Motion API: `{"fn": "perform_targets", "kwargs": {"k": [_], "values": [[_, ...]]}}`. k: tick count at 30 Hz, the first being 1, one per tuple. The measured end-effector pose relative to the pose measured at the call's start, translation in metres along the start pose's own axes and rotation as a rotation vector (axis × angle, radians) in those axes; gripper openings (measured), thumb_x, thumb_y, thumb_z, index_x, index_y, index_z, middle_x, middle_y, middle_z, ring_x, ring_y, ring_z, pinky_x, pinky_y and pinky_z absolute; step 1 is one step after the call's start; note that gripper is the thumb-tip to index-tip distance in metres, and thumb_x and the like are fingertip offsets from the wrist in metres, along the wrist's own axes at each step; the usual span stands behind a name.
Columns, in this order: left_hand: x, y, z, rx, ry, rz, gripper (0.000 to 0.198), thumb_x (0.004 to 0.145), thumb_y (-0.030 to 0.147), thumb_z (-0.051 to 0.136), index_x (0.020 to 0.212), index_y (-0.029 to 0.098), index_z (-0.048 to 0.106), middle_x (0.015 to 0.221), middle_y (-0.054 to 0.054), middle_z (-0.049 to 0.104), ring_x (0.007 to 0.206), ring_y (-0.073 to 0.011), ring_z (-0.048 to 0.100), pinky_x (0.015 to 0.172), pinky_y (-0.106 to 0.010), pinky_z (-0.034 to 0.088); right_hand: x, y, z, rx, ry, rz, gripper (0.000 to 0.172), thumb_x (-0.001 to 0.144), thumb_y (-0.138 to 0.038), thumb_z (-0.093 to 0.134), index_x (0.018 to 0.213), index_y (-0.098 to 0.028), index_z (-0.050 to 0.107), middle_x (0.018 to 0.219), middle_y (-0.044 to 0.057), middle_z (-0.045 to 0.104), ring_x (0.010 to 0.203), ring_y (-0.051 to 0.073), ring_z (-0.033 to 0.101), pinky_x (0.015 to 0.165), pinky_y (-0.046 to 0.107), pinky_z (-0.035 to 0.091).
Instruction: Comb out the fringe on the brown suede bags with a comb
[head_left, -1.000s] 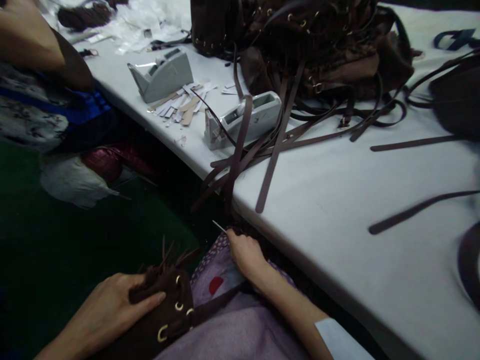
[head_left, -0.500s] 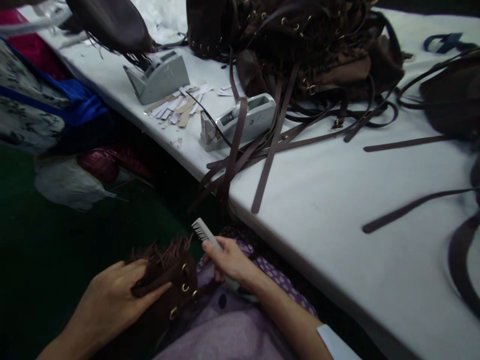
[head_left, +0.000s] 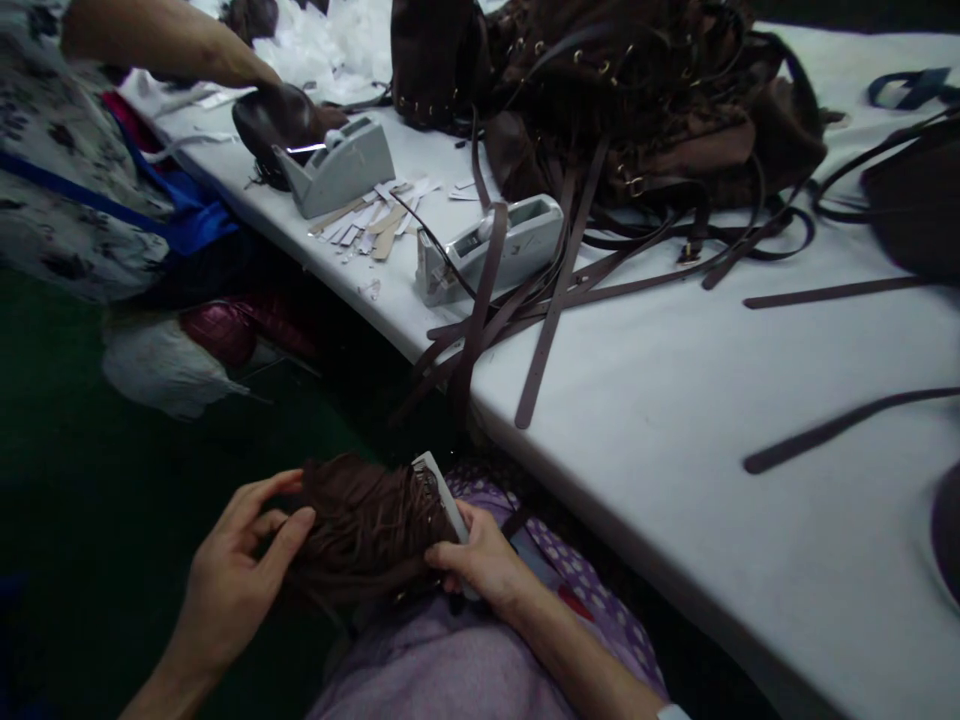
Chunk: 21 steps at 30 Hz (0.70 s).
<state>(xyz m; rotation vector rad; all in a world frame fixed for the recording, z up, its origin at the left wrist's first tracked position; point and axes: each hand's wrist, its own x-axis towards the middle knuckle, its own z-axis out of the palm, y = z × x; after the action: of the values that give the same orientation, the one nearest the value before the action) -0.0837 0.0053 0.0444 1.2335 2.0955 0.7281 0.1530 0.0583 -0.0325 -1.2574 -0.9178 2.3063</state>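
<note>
A dark brown fringed bag (head_left: pixel 360 520) lies over my lap, its strands turned up toward me. My left hand (head_left: pixel 244 560) has its thumb and fingers closed on the bag's left edge; the fingertips are partly hidden there. In my right hand (head_left: pixel 480 560) is a pale comb (head_left: pixel 442 495), gripped near its lower end. The comb's teeth face left and sit in the fringe at the bag's right end.
On the white table (head_left: pixel 637 430) stand two grey tape dispensers (head_left: pixel 491 250), with paper strips (head_left: pixel 375 222) between them. Dark bags (head_left: pixel 600 100) are piled behind, and straps (head_left: pixel 559 300) hang over the edge. Another person's arm (head_left: pixel 172 40) reaches in at upper left.
The bag has turned so its fringe faces up. My right hand has brought the comb into the strands. At upper left, the other person's dark bag has come down onto the table.
</note>
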Motion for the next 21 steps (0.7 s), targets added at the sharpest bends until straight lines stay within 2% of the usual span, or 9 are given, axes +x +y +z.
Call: {"fn": "perform_targets", "kwargs": {"k": [2, 5, 8, 10, 12, 14, 17, 21], "values": [[0.010, -0.011, -0.004, 0.038, 0.005, -0.114, 0.066, 0.075, 0.057, 0.064, 0.130, 0.025, 0.046, 0.107, -0.005, 0.057, 0.065, -0.0168, 0.061, 0.058, -0.031, 0.054, -0.002, 0.000, -0.003, -0.009, 0.007, -0.037, 0.031, 0.060, -0.019, 0.065, 0.090, -0.017, 0.058, 0.062, -0.007, 0.059, 0.039, 0.005, 0.044, 0.037, 0.015, 0.038], [0.025, -0.031, -0.011, 0.168, -0.048, -0.211, 0.081, 0.068, 0.062, 0.067, 0.135, 0.023, 0.043, 0.124, -0.012, 0.049, 0.076, -0.0213, 0.063, 0.069, -0.038, 0.056, -0.006, -0.002, -0.004, -0.033, -0.025, -0.073, 0.025, 0.061, -0.018, 0.065, 0.086, -0.017, 0.059, 0.062, -0.007, 0.056, 0.045, 0.005, 0.043, 0.041, 0.015, 0.038], [0.033, -0.044, -0.016, -0.039, -0.241, -0.440, 0.091, 0.072, 0.061, 0.064, 0.145, 0.024, 0.026, 0.142, -0.017, 0.039, 0.107, -0.0300, 0.061, 0.081, -0.041, 0.055, -0.012, -0.006, -0.002, -0.030, -0.115, -0.109, 0.023, 0.064, -0.016, 0.065, 0.087, -0.016, 0.061, 0.066, -0.006, 0.054, 0.052, 0.006, 0.041, 0.045, 0.015, 0.036], [0.032, -0.049, -0.014, -0.183, -0.348, -0.572, 0.098, 0.074, 0.060, 0.064, 0.149, 0.025, 0.011, 0.150, -0.017, 0.031, 0.126, -0.0320, 0.048, 0.092, -0.042, 0.051, -0.016, -0.009, 0.000, -0.007, -0.183, -0.139, 0.025, 0.065, -0.016, 0.067, 0.090, -0.016, 0.063, 0.069, -0.006, 0.054, 0.057, 0.007, 0.041, 0.049, 0.016, 0.035], [0.027, -0.053, -0.010, -0.245, -0.434, -0.595, 0.102, 0.074, 0.055, 0.067, 0.150, 0.025, 0.005, 0.155, -0.014, 0.024, 0.137, -0.0293, 0.033, 0.106, -0.041, 0.039, -0.019, -0.011, 0.000, 0.015, -0.227, -0.166, 0.025, 0.067, -0.018, 0.069, 0.091, -0.015, 0.063, 0.072, -0.005, 0.054, 0.061, 0.007, 0.041, 0.052, 0.016, 0.034], [0.021, -0.059, -0.006, -0.362, -0.527, -0.577, 0.099, 0.076, 0.049, 0.068, 0.150, 0.028, 0.006, 0.157, -0.009, 0.021, 0.140, -0.0254, 0.029, 0.112, -0.039, 0.032, -0.020, -0.011, -0.001, 0.020, -0.249, -0.176, 0.023, 0.069, -0.021, 0.070, 0.090, -0.015, 0.064, 0.075, -0.004, 0.054, 0.064, 0.008, 0.041, 0.054, 0.017, 0.033], [0.014, -0.072, -0.001, -0.628, -0.612, -0.628, 0.087, 0.082, 0.048, 0.059, 0.148, 0.033, 0.003, 0.157, -0.008, 0.023, 0.134, -0.0253, 0.040, 0.107, -0.040, 0.039, -0.020, -0.011, -0.005, 0.008, -0.260, -0.175, 0.020, 0.072, -0.021, 0.069, 0.090, -0.016, 0.065, 0.080, -0.003, 0.056, 0.067, 0.009, 0.043, 0.056, 0.018, 0.034], [0.017, -0.088, 0.006, -0.787, -0.605, -0.611, 0.085, 0.081, 0.040, 0.057, 0.148, 0.033, 0.005, 0.155, -0.007, 0.028, 0.134, -0.0251, 0.040, 0.107, -0.038, 0.038, -0.022, -0.006, -0.014, -0.009, -0.304, -0.118, 0.027, 0.069, -0.015, 0.066, 0.095, -0.018, 0.063, 0.077, -0.005, 0.054, 0.062, 0.008, 0.040, 0.053, 0.017, 0.032]]}}
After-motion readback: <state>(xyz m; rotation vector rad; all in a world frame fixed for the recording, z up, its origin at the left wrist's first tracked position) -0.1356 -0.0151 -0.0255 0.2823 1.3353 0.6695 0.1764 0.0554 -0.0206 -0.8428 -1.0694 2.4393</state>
